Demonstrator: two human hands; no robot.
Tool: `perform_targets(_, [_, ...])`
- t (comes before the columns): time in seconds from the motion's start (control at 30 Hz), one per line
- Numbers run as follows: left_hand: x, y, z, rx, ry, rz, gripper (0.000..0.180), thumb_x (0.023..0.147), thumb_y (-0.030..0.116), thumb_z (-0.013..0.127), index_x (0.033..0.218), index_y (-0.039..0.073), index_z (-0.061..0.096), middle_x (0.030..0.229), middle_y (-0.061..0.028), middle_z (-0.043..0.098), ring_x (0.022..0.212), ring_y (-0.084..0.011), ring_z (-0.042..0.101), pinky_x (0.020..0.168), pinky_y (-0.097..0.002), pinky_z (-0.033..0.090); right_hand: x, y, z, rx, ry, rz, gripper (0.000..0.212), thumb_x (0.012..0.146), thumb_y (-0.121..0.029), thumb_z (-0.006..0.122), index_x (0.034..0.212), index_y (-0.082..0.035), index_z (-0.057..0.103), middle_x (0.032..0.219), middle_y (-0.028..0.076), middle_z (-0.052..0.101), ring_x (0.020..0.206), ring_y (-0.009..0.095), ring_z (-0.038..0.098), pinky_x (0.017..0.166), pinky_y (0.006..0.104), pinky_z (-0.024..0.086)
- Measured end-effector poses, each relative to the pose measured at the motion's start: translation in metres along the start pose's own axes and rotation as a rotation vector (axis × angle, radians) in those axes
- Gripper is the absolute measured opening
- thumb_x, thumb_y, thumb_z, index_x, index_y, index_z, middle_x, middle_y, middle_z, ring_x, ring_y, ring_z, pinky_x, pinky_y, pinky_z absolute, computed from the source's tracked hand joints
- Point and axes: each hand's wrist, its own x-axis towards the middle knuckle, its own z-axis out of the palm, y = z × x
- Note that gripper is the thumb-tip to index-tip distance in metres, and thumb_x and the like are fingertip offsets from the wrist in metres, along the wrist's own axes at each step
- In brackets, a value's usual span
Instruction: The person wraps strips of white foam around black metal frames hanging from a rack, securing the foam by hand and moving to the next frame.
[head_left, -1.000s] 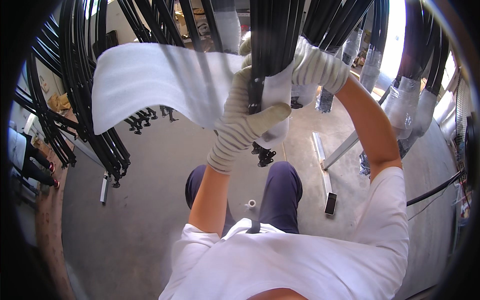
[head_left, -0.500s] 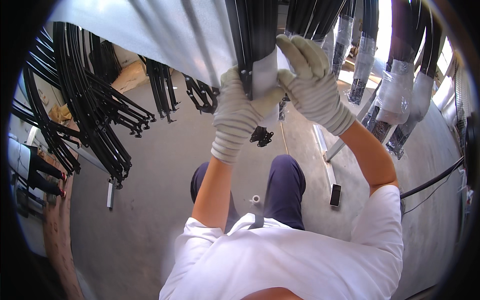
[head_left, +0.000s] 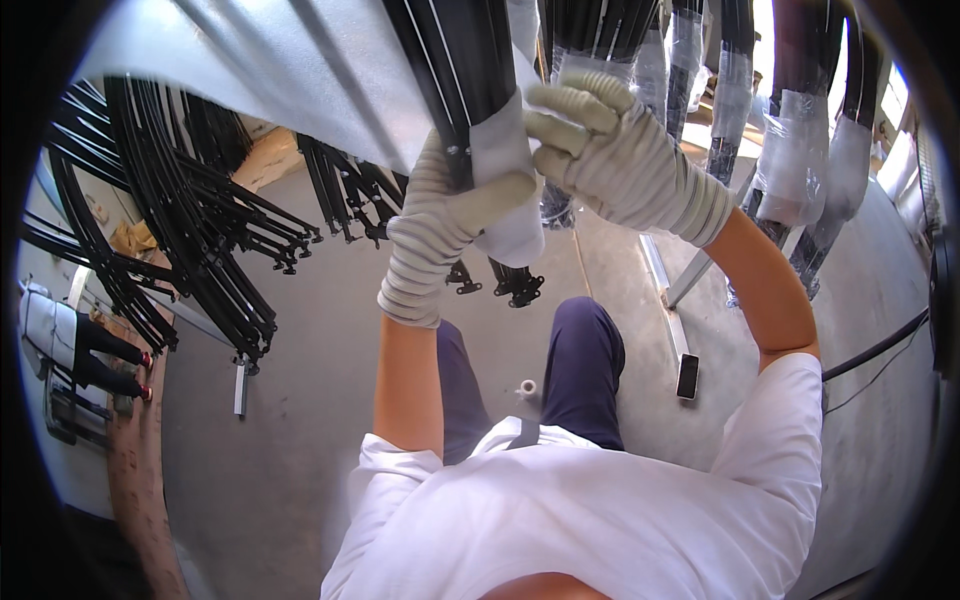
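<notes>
In front of me hangs a bundle of long black strips point(head_left: 465, 75), tilted slightly, with white foam wrap point(head_left: 512, 238) around its lower end. My left hand point(head_left: 425, 235), in a striped off-white knit glove, grips the bundle at its foot; the thumb lies across the foam and the other fingers are mostly hidden behind. Just right of the wrapped end is my right hand point(head_left: 615, 155), gloved alike. Its fingers are bent but apart, with nothing visible between them. A broad white foam sheet point(head_left: 290, 75) spreads out to the bundle's left.
Bare black strips point(head_left: 190, 220) with end brackets hang at left. Plastic-wrapped bundles point(head_left: 800, 160) hang at right. Below stands a metal frame leg point(head_left: 672, 315) with a dark end point(head_left: 688, 377). A person point(head_left: 85, 345) is at far left. A black cable point(head_left: 880, 343) runs at right.
The bundle's lower end has swung left and toward me, with my left hand on it. My right hand has come away from the bundle to its right side.
</notes>
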Motion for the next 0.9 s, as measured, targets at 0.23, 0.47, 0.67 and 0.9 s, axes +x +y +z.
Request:
perform_targets(0.23, [0.001, -0.007, -0.030, -0.094, -0.125, 0.032, 0.038, 0.069, 0.002, 0.062, 0.103, 0.002, 0.044, 0.094, -0.0098, 0.056, 0.084, -0.0154, 0.057, 0.072, -0.0255, 0.050, 0.018, -0.007, 0.002, 0.016, -0.306, 0.171, 0.031, 0.055, -0.020, 0.057, 0.082, -0.007, 0.053, 0.064, -0.002, 0.049, 0.074, 0.014, 0.053, 0.083, 0.0310, 0.033])
perform_targets(0.47, [-0.006, -0.008, -0.060, -0.144, -0.141, 0.036, 0.027, 0.076, 0.004, 0.054, 0.101, 0.002, 0.045, 0.093, -0.0125, 0.055, 0.082, -0.0194, 0.058, 0.070, -0.0306, 0.052, 0.036, 0.006, -0.003, 0.139, -0.168, -0.147, 0.010, 0.063, -0.018, 0.056, 0.059, -0.009, 0.054, 0.108, 0.000, 0.051, 0.116, 0.015, 0.034, 0.101, 0.0403, 0.021])
perform_targets(0.67, [-0.027, 0.013, -0.063, -0.060, -0.059, -0.124, 0.049, 0.059, 0.007, 0.073, 0.101, 0.004, 0.048, 0.094, -0.0095, 0.056, 0.082, -0.0167, 0.058, 0.070, -0.0292, 0.051, 0.038, 0.005, 0.015, 0.133, 0.076, -0.060, 0.021, 0.066, -0.012, 0.055, 0.087, -0.018, 0.058, 0.114, 0.002, 0.046, 0.112, 0.015, 0.036, 0.098, 0.0329, 0.026])
perform_targets(0.9, [-0.037, 0.001, -0.045, -0.028, -0.114, -0.035, 0.064, 0.063, 0.009, 0.070, 0.117, 0.013, 0.037, 0.099, -0.0033, 0.052, 0.090, -0.0108, 0.051, 0.075, -0.0225, 0.045, 0.032, -0.017, 0.037, 1.272, 0.089, 0.476, 0.026, 0.069, -0.002, 0.054, 0.095, -0.004, 0.051, 0.112, 0.008, 0.046, 0.098, 0.019, 0.048, 0.083, 0.0261, 0.042])
